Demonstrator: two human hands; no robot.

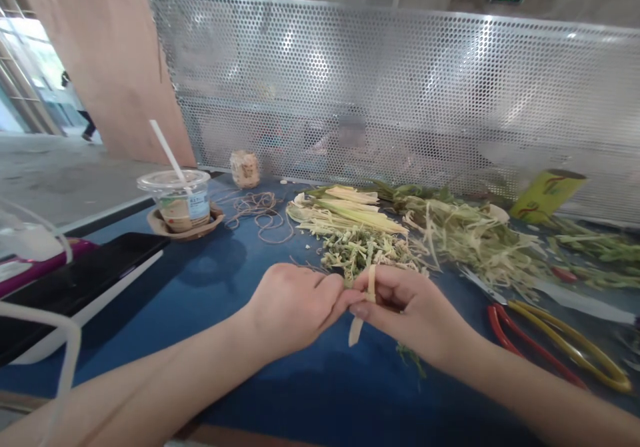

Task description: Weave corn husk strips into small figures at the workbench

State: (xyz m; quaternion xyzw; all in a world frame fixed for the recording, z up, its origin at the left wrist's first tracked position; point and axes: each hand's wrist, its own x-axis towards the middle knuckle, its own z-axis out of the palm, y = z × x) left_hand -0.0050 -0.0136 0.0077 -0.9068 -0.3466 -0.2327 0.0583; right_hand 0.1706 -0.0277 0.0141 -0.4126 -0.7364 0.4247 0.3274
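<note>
Head: curled left hand [300,307] against right hand [417,307]

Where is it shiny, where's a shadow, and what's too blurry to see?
Head view: bright glare streaks the holey metal panel; head view: a dark shadow lies on the blue table near the drink cup; head view: the far-off person at left looks small and fuzzy.

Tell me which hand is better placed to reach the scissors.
Probably the right hand: the scissors lie on its side; the left hand is farther off. The right would first need to release the pale strip.
</note>
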